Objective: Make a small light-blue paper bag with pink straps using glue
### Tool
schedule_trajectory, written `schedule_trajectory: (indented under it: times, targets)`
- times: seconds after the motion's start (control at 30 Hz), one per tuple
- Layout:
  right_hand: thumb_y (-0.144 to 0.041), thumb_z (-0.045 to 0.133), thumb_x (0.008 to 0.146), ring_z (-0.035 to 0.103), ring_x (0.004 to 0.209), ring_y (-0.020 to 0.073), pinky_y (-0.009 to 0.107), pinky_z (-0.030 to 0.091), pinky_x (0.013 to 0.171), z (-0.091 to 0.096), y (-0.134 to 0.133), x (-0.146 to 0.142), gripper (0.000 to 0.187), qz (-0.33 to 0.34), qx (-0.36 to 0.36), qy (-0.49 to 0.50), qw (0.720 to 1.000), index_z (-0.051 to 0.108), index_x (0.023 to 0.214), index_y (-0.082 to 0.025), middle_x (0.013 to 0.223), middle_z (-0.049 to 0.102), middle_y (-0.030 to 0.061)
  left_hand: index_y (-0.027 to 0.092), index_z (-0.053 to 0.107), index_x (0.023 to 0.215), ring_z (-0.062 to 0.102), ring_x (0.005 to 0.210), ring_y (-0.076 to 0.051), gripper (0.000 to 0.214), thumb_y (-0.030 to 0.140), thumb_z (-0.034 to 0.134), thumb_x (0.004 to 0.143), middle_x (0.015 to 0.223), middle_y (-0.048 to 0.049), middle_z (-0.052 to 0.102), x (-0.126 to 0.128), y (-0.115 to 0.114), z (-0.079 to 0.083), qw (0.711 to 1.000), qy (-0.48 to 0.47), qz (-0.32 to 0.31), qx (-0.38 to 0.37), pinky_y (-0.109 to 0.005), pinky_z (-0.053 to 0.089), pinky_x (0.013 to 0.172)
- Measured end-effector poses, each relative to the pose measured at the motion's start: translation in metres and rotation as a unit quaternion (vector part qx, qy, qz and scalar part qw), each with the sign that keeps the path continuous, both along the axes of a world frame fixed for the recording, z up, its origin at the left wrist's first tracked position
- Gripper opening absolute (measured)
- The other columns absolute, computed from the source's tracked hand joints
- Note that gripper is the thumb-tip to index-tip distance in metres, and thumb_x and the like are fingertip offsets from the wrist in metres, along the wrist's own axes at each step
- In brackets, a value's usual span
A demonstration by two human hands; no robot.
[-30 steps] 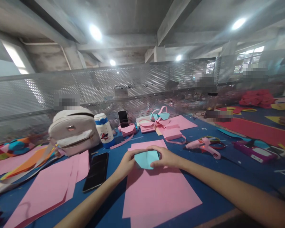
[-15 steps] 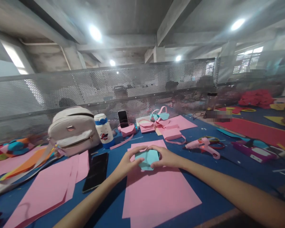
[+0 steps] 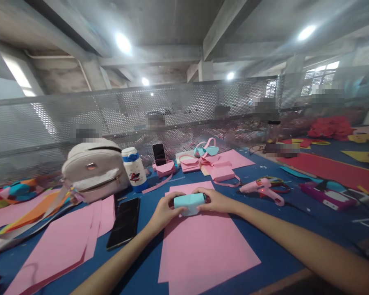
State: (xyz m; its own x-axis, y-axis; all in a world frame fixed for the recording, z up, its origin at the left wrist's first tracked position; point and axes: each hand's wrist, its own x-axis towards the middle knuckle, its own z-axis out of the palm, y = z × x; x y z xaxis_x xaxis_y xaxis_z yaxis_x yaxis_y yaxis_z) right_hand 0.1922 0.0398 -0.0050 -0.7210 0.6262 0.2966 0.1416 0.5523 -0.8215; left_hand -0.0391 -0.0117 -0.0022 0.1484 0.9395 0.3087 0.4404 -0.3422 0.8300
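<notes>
The left hand (image 3: pixel 165 209) and right hand (image 3: pixel 215 200) keep a two-sided grip, clamped on a folded light-blue paper piece (image 3: pixel 189 202) over pink sheets (image 3: pixel 210 252); a lidded bottle (image 3: pixel 135 169) stands beside a backpack (image 3: pixel 94 168) (contents hidden).

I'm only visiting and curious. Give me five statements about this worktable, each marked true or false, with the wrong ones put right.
1. The left hand's grip and the right hand's grip both hold a folded light-blue paper piece. True.
2. A white cylindrical bottle with a blue base stands right of the beige zippered backpack. True.
3. That backpack is nearer the right hand than the left. False: it is nearer the left.
4. The pink plastic glue gun shows a small red light. True.
5. That glue gun lies left of both hands. False: it lies to their right.
</notes>
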Motion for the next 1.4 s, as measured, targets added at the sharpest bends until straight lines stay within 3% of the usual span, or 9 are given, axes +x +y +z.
schedule_trajectory:
  times: [0.23,0.33,0.43,0.6,0.73,0.8,0.93,1.2,1.4]
  targets:
    - [-0.04,0.075,0.073,0.057,0.098,0.0251,0.036,0.046,0.087,-0.002,0.004,-0.002,0.047,-0.005,-0.053,0.044,0.998,0.06,0.111,-0.018,0.108,0.06,0.0062,0.016,0.063,0.1,0.062,0.08,-0.022,0.033,0.03,0.071,0.071,0.09,-0.0038,0.066,0.004,-0.001,-0.008,1.0,-0.004,0.022,-0.008,-0.03,0.051,0.071]
    - [-0.043,0.071,0.076,0.053,0.114,0.0277,0.041,0.043,0.096,-0.007,-0.002,-0.006,0.056,-0.007,-0.09,0.073,0.993,0.051,0.123,-0.02,0.125,0.055,0.0096,0.018,0.054,0.119,0.062,0.098,-0.024,0.044,0.034,0.064,0.079,0.113,-0.008,0.063,0.011,-0.009,-0.012,1.0,-0.013,0.015,-0.012,-0.033,0.05,0.086]
    - [-0.043,0.07,0.079,0.04,0.133,0.0272,0.042,0.037,0.104,-0.011,-0.01,-0.009,0.073,-0.007,-0.129,0.102,0.986,0.034,0.139,-0.025,0.143,0.042,0.0135,0.019,0.034,0.139,0.054,0.12,-0.028,0.063,0.038,0.058,0.085,0.139,-0.0146,0.049,0.02,-0.015,-0.014,0.999,-0.027,0.008,-0.025,-0.037,0.045,0.098]
    - [-0.041,0.07,0.08,0.028,0.143,0.0254,0.045,0.031,0.109,-0.015,-0.014,-0.011,0.087,-0.017,-0.162,0.144,0.976,0.017,0.147,-0.031,0.156,0.024,0.0149,0.018,0.016,0.147,0.037,0.138,-0.032,0.073,0.041,0.053,0.088,0.152,-0.02,0.03,0.027,-0.023,-0.015,0.999,-0.041,0.0,-0.037,-0.044,0.037,0.108]
    - [-0.036,0.069,0.08,0.027,0.143,0.0248,0.045,0.032,0.109,-0.013,-0.013,-0.01,0.078,-0.017,-0.149,0.156,0.976,0.025,0.144,-0.03,0.155,0.029,0.0132,0.021,0.024,0.145,0.03,0.143,-0.031,0.069,0.037,0.058,0.087,0.152,-0.016,0.034,0.026,-0.022,-0.011,0.998,-0.052,-0.015,-0.028,-0.045,0.03,0.113]
    - [-0.032,0.068,0.08,0.026,0.144,0.0235,0.044,0.028,0.112,-0.012,-0.011,-0.01,0.071,-0.027,-0.128,0.159,0.979,0.031,0.14,-0.029,0.152,0.034,0.0118,0.022,0.036,0.139,0.039,0.137,-0.03,0.063,0.033,0.063,0.083,0.147,-0.0138,0.042,0.024,-0.02,-0.01,0.998,-0.059,-0.023,-0.021,-0.042,0.034,0.111]
    - [-0.024,0.069,0.076,0.04,0.135,0.0251,0.044,0.029,0.112,-0.012,-0.007,-0.011,0.058,-0.033,-0.088,0.146,0.985,0.045,0.129,-0.024,0.139,0.049,0.0107,0.018,0.056,0.119,0.059,0.114,-0.028,0.044,0.034,0.064,0.079,0.126,-0.012,0.061,0.02,-0.014,-0.005,0.996,-0.083,-0.01,-0.015,-0.038,0.049,0.095]
    - [-0.007,0.06,0.074,0.048,0.126,0.024,0.041,0.033,0.11,0.001,-0.018,-0.01,0.052,-0.037,-0.025,0.124,0.991,0.055,0.123,-0.023,0.13,0.056,0.0064,0.017,0.07,0.103,0.066,0.097,-0.026,0.034,0.041,0.066,0.079,0.104,-0.0084,0.072,0.021,-0.017,0.003,0.993,-0.11,0.046,0.0,-0.032,0.052,0.08]
    - [-0.02,0.069,0.079,0.046,0.128,0.026,0.043,0.031,0.111,-0.001,-0.019,-0.01,0.052,-0.048,-0.015,0.118,0.992,0.052,0.128,-0.023,0.134,0.054,0.0074,0.017,0.07,0.099,0.066,0.096,-0.026,0.032,0.037,0.07,0.074,0.104,-0.0075,0.072,0.019,-0.015,0.0,0.99,-0.123,0.06,0.03,-0.03,0.052,0.078]
